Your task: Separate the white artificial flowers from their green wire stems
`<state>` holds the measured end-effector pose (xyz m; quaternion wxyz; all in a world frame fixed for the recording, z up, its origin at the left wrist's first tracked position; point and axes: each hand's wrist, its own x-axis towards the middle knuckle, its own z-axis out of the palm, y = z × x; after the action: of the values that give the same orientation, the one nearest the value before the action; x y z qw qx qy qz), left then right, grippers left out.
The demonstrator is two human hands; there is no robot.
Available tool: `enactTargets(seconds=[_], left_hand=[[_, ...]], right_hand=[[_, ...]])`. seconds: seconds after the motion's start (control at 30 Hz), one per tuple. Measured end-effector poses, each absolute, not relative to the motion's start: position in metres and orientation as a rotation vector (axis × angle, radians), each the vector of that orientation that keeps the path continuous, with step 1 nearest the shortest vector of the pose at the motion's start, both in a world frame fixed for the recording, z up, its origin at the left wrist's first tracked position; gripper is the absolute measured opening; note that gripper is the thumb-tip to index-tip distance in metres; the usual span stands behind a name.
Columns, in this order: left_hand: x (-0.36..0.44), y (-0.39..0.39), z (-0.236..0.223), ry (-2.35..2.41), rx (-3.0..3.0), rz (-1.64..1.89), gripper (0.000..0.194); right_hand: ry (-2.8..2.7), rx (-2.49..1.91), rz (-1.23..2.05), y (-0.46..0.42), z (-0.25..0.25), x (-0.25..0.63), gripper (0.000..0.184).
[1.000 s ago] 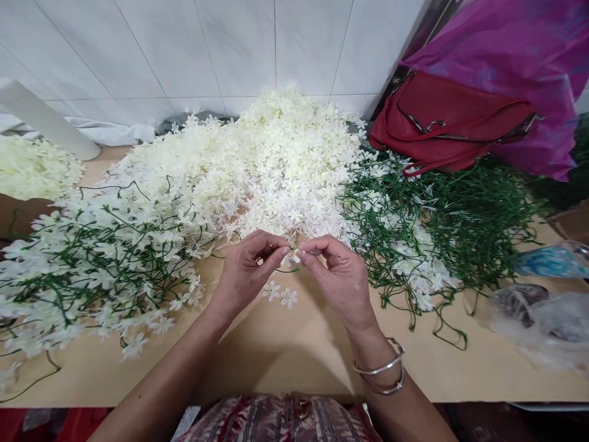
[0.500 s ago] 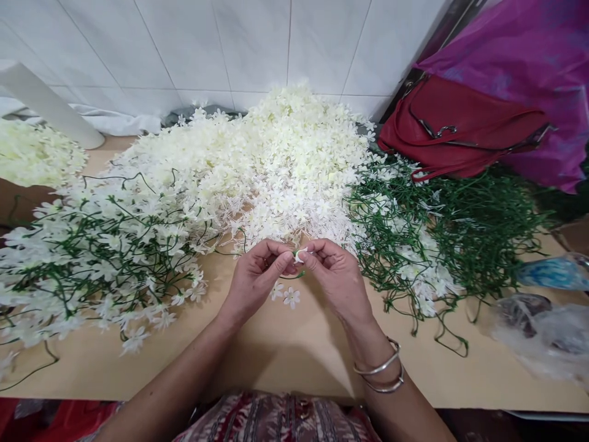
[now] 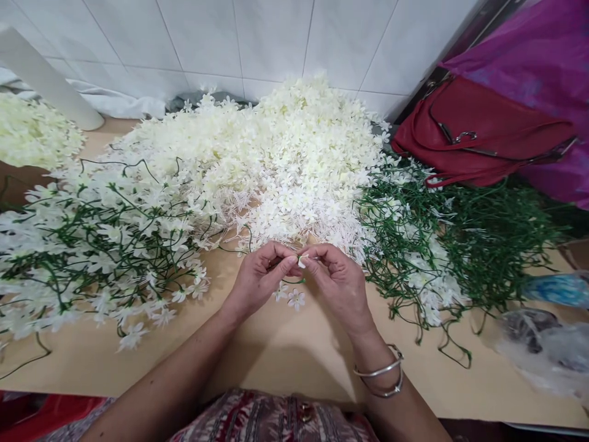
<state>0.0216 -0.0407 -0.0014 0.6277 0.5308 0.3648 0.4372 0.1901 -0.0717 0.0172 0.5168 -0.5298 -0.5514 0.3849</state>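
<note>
Tiled wall (image 3: 271, 37) behind tan tabletop (image 3: 460, 399)

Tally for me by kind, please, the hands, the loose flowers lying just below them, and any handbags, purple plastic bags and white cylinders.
Left hand and right hand: 2
Loose white flowers: 2
Red handbag: 1
Purple plastic bag: 1
White cylinder: 1
Total: 7

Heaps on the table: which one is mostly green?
The rightmost heap, by the red bag; the middle heap and left heap are mainly white.
</note>
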Motion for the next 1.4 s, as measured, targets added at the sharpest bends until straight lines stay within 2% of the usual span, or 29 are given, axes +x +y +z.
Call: enactTargets(seconds=[0.4, 0.57, 0.67, 0.87, 1.07, 1.4], left_hand=[[0.023, -0.04, -0.006, 0.84, 1.228, 1.014, 0.024], [0.026, -0.039, -0.003, 0.886, 1.224, 1.079, 0.029], [0.026, -0.04, -0.002, 0.909, 1.212, 1.103, 0.031], [0.026, -0.04, 0.002, 0.918, 1.224, 1.12, 0.033], [0.025, -0.038, 0.004, 0.849, 1.232, 1.068, 0.034], [0.023, -0.038, -0.004, 0.814, 1.23, 0.994, 0.029]], right_hand=[[-1.222, -1.249, 1.037, -0.07, 0.008, 0.188, 0.008], [-1.024, -1.14, 1.233, -0.065, 0.009, 0.186, 0.018], [-1.027, -1.122, 1.223, -0.064, 0.013, 0.191, 0.023], [-0.951, -1.12, 1.113, -0.064, 0.014, 0.197, 0.016], [-0.949, -1.101, 1.276, -0.065, 0.014, 0.19, 0.024], [-0.893, -1.125, 1.356, -0.064, 0.009, 0.193, 0.024]])
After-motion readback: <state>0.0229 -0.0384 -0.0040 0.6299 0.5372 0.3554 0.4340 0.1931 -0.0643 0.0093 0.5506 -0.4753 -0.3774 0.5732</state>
